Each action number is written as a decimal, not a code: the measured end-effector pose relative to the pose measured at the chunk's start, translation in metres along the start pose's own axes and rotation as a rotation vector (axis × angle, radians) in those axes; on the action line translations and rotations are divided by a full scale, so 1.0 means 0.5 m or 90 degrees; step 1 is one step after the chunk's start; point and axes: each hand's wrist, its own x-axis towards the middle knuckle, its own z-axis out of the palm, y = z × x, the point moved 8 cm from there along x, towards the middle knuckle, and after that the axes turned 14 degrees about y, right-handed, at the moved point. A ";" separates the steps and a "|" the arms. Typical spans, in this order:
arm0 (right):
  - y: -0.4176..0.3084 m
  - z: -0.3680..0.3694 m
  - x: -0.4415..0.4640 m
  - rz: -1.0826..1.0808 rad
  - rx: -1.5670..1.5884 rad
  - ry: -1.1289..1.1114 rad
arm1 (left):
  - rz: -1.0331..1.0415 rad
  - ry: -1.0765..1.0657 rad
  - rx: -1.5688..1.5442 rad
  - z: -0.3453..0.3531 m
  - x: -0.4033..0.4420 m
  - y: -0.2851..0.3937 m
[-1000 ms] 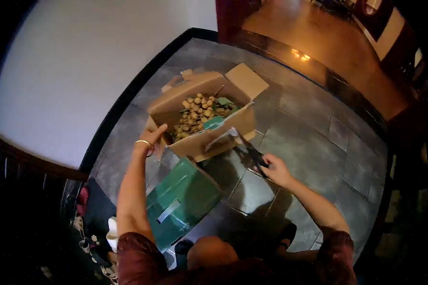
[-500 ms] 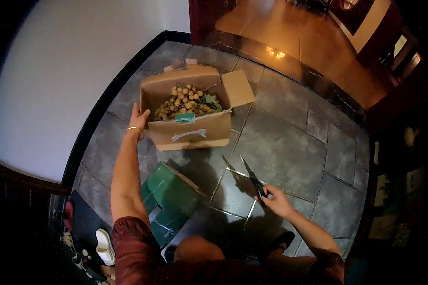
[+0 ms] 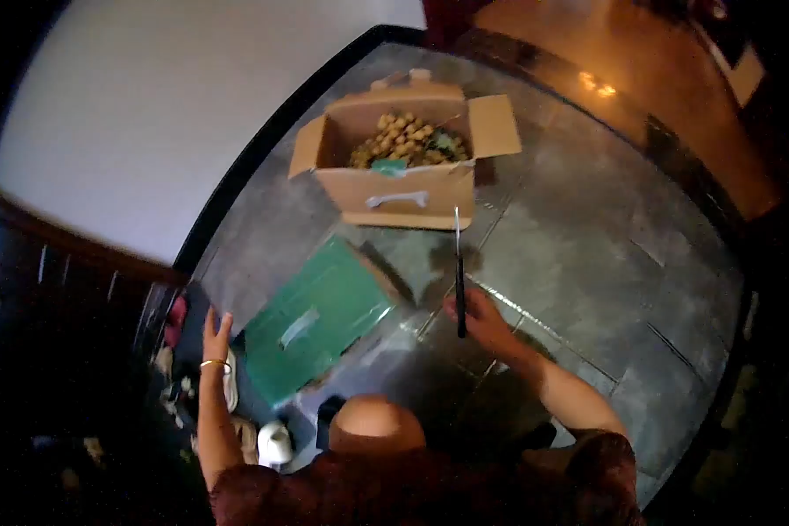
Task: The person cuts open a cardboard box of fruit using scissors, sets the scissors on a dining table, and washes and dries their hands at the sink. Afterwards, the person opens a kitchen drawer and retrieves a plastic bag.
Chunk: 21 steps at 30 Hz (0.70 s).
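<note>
My right hand is closed around the black handles of a pair of scissors, whose narrow blade points up and away from me. Held in the air, my left hand has its fingers apart and nothing in them, just left of a green box. That box lies closed on the floor, with a pale carrying handle on its upper face. Beyond it stands an open brown cardboard box, side flaps folded out, with bunches of round tan longans and a green leaf inside.
Grey stone tiles cover the floor. A white wall with a dark skirting runs along the left. Several shoes lie at lower left, including a white slipper. A dark raised threshold borders the orange-lit floor at the upper right.
My left hand has let go of the brown box and moved down and left beside the green one. The brown box's left flap now hangs outward. The scissors now point more upright.
</note>
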 end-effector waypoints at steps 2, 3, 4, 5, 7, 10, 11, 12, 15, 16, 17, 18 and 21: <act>0.001 0.078 0.026 -0.018 0.082 -0.046 | -0.397 -0.019 -0.173 -0.026 -0.121 -0.187; -0.081 0.120 -0.004 -0.030 0.071 -0.165 | -0.418 -0.002 -0.235 -0.003 -0.174 -0.173; -0.045 0.132 0.017 -0.041 0.030 -0.163 | -0.438 0.014 -0.298 0.021 -0.229 -0.153; -0.025 0.150 0.030 -0.046 0.045 -0.160 | -0.369 0.099 -0.312 0.063 -0.287 -0.030; -0.011 0.164 0.044 -0.075 0.005 -0.150 | -0.413 0.067 -0.381 0.080 -0.346 0.065; -0.061 0.138 0.063 -0.096 0.048 -0.122 | -0.406 0.032 -0.438 0.118 -0.395 0.110; -0.084 0.123 0.064 -0.054 0.084 -0.099 | -0.397 0.016 -0.456 0.137 -0.415 0.112; -0.090 0.118 0.083 -0.093 0.112 -0.070 | -0.430 -0.008 -0.481 0.158 -0.442 0.117; -0.115 0.069 0.140 -0.201 0.155 0.004 | -0.491 -0.204 -0.511 0.266 -0.513 0.175; -0.159 0.057 0.126 -0.176 0.202 0.011 | -0.507 -0.299 -0.512 0.294 -0.532 0.200; -0.165 0.046 0.129 -0.165 0.183 -0.015 | -0.524 -0.329 -0.425 0.315 -0.541 0.204; -0.165 0.035 0.128 -0.152 0.164 -0.041 | -0.539 -0.358 -0.337 0.334 -0.549 0.205; -0.123 -0.019 0.139 -0.082 0.102 -0.067 | -0.502 -0.544 -0.043 0.377 -0.552 0.191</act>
